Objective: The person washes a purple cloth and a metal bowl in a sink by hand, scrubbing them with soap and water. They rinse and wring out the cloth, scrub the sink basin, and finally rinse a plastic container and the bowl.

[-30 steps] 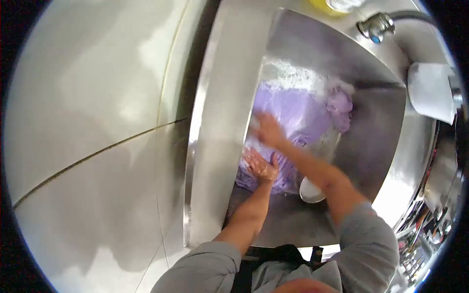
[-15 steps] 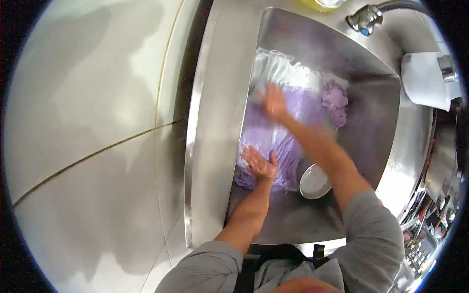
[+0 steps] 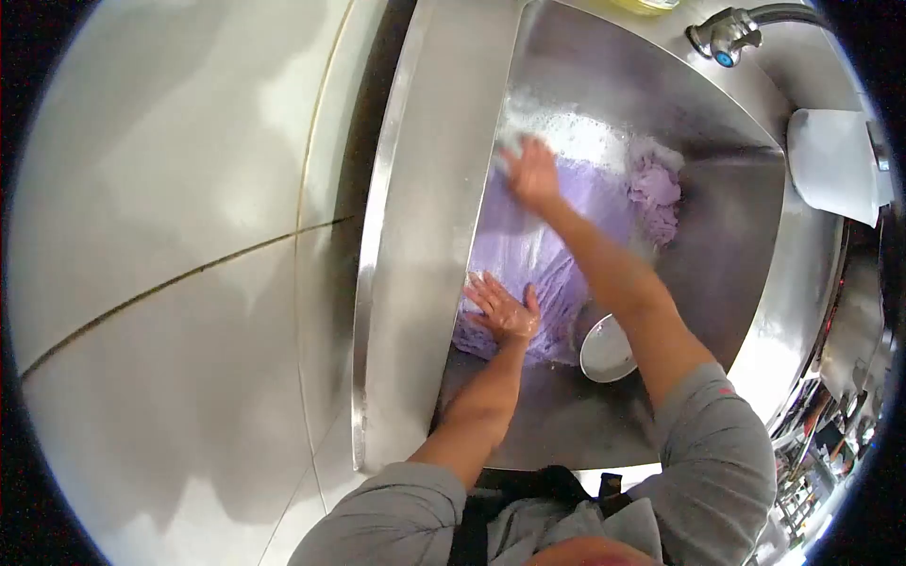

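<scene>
A wet purple cloth point(image 3: 590, 203) lies spread over the bottom of a steel sink point(image 3: 722, 217), smooth in the middle and wrinkled nearer to me. My left hand point(image 3: 505, 309) presses flat on its near left part, fingers spread, with suds on the skin. Farther up, my right hand point(image 3: 534, 174) is over the cloth's far left part, beside white foam point(image 3: 576, 137). Motion smears its fingers, and whatever may be under them is hidden. A bunched part of the cloth point(image 3: 654, 198) sits at the right. Near my right forearm rests a round white bowl point(image 3: 604, 351), partly covered by the arm.
A faucet point(image 3: 725, 38) stands at the far right corner of the sink. Part of a yellow container point(image 3: 646, 5) shows at the top edge. A white vessel point(image 3: 835, 165) is on the right-hand ledge. The tiled wall point(image 3: 179, 189) rises along the left.
My right hand has shifted slightly away from me over the cloth. My left hand stays pressed in place with its fingers more spread. The view has tilted a little.
</scene>
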### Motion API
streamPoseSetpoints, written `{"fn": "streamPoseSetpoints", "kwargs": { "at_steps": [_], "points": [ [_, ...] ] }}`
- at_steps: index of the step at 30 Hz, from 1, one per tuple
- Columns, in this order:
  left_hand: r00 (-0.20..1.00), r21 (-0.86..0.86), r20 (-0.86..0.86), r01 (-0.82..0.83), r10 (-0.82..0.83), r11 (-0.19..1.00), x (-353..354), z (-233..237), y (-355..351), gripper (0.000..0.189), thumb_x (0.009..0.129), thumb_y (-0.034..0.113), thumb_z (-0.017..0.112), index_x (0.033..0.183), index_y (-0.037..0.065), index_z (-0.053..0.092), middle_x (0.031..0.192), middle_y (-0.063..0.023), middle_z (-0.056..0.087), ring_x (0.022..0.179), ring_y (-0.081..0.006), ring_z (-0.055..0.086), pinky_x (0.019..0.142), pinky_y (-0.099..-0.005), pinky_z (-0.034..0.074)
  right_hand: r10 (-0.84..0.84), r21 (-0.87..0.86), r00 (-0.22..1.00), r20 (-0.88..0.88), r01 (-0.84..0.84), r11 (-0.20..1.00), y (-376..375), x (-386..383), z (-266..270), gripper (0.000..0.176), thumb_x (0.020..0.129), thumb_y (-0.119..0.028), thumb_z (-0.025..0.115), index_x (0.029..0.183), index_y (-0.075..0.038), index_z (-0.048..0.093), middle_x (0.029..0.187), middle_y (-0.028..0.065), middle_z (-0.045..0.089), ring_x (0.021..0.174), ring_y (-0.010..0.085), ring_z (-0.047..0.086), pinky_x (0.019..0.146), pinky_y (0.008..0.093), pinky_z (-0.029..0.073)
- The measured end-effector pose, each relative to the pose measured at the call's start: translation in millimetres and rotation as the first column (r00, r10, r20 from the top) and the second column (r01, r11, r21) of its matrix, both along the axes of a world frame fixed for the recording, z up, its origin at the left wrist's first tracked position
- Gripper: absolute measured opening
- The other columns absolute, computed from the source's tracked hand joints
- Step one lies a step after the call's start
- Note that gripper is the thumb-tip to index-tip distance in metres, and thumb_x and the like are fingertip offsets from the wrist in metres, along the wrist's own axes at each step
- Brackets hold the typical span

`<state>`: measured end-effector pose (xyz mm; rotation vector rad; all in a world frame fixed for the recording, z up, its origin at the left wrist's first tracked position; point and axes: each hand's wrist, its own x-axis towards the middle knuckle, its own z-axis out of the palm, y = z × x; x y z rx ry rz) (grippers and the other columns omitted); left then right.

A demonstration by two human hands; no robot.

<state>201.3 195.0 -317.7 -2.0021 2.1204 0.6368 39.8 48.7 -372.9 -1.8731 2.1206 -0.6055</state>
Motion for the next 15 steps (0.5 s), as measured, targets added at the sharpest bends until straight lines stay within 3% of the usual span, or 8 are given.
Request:
{"fn": "streamPoseSetpoints", "kwargs": {
  "at_steps": [1,2,3,8,10,13,15],
  "points": [
    [1.0,0.001,0.007,0.007,-0.007,1.0,5,-1,4,0.092,0.085,0.063,0.038,0.142,-0.008,0.02,0.152,-0.0249,0.0,0.139,-0.046,-0.005,0.101,-0.0724,0.009,-0.146,-0.058,0.96,0.24,0.164,0.985,-12,7,12,0.051,0.078,-0.016,0.056,0.129,-0.013,0.049,0.133,0.0242,0.042,0.117,0.0408,0.042,0.097,0.0492,0.035],
    [1.0,-0.034,0.011,0.014,-0.014,0.999,7,-1,4,0.092,0.085,0.063,0.039,0.142,-0.007,0.021,0.152,-0.0249,0.0,0.139,-0.0461,-0.005,0.1,-0.073,0.009,-0.014,0.158,0.983,-0.184,0.043,0.986,-19,-8,30,0.044,0.082,-0.023,0.054,0.124,-0.01,0.052,0.121,0.0221,0.049,0.111,0.0365,0.047,0.097,0.0487,0.037],
    [1.0,-0.075,0.004,0.008,-0.008,0.997,0,-2,1,0.091,0.085,0.063,0.039,0.142,-0.007,0.022,0.152,-0.0249,0.001,0.139,-0.0461,-0.005,0.1,-0.0736,0.009,-0.097,-0.076,0.962,-0.256,0.08,0.994,26,26,-9,0.048,0.08,-0.021,0.057,0.127,-0.017,0.052,0.124,0.0214,0.047,0.116,0.0367,0.044,0.099,0.0478,0.035],
    [0.999,-0.026,-0.043,-0.015,0.014,1.0,2,1,3,0.091,0.085,0.062,0.04,0.141,-0.008,0.022,0.152,-0.0252,0.003,0.139,-0.0464,-0.005,0.098,-0.075,0.009,0.046,0.094,0.988,-0.145,-0.033,0.995,11,15,32,0.051,0.076,-0.017,0.059,0.126,-0.026,0.054,0.13,0.0204,0.044,0.121,0.0373,0.042,0.1,0.0459,0.035],
    [1.0,0.018,-0.011,-0.005,0.005,1.0,0,7,-2,0.091,0.085,0.06,0.043,0.142,-0.008,0.02,0.152,-0.0249,0.002,0.139,-0.0464,-0.005,0.097,-0.0756,0.01,-0.113,0.056,0.976,-0.184,0.125,0.991,-42,-23,54,0.049,0.076,-0.011,0.056,0.124,-0.019,0.055,0.125,0.0202,0.047,0.115,0.0356,0.046,0.094,0.0455,0.039],
    [1.0,-0.015,0.001,-0.001,0.001,1.0,-1,2,0,0.091,0.084,0.058,0.045,0.142,-0.007,0.02,0.152,-0.0244,0.002,0.139,-0.0466,-0.004,0.097,-0.0757,0.011,-0.164,0.057,0.954,-0.252,0.184,0.981,-38,-28,53,0.051,0.073,-0.01,0.057,0.123,-0.018,0.056,0.125,0.0182,0.047,0.113,0.0353,0.047,0.091,0.046,0.042],
    [1.0,-0.03,-0.02,-0.014,0.014,0.999,1,-1,-4,0.091,0.084,0.058,0.045,0.142,-0.008,0.02,0.152,-0.0245,0.002,0.139,-0.0465,-0.004,0.097,-0.0758,0.012,0.12,0.024,0.97,-0.212,-0.118,0.993,6,1,54,0.044,0.074,-0.012,0.056,0.118,-0.017,0.059,0.128,0.0165,0.045,0.113,0.0346,0.045,0.089,0.0466,0.043]
  ]
}}
